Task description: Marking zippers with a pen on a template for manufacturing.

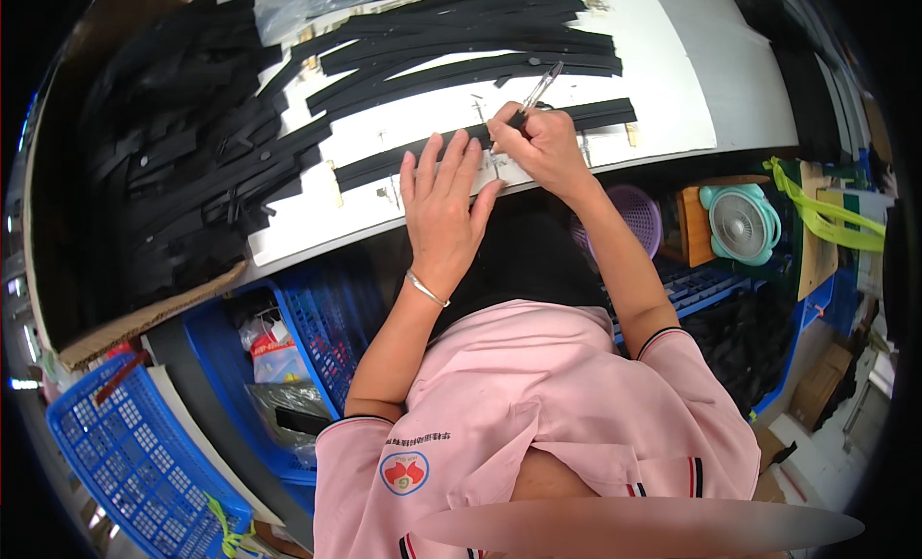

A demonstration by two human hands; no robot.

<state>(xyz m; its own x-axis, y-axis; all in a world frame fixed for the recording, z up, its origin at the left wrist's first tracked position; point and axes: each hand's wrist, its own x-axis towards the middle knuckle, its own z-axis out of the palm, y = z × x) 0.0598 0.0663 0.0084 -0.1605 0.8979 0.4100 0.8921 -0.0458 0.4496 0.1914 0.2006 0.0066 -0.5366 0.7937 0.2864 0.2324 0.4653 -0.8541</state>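
On the white table (672, 69) a long black strip (403, 156) lies near the front edge, its long axis running left to right and climbing a little toward the far right, where its end (615, 110) stops short of the table's right side. The left hand (444, 208) lies flat, palm down, fingers spread and apart, pressing on a pale ruler-like bar (499, 170) just nearside of the strip — the fingertips reach up to the strip's near edge. The right hand (543, 141) is curled shut around a slim silver pen-like tool (538, 88), which points away from the person and tilts to the far right; its lower tip is hidden behind the fingers, so whether it touches the strip cannot be told. Farther off, a fan of similar black strips (461, 40) lies across the table, all running roughly left to right, and to the far left a deep heap of black strips (173, 165) fills a cardboard tray. Below the table edge stand blue plastic crates (134, 453) on the left, and a purple basket (639, 213) and a teal fan (741, 223) on the right.
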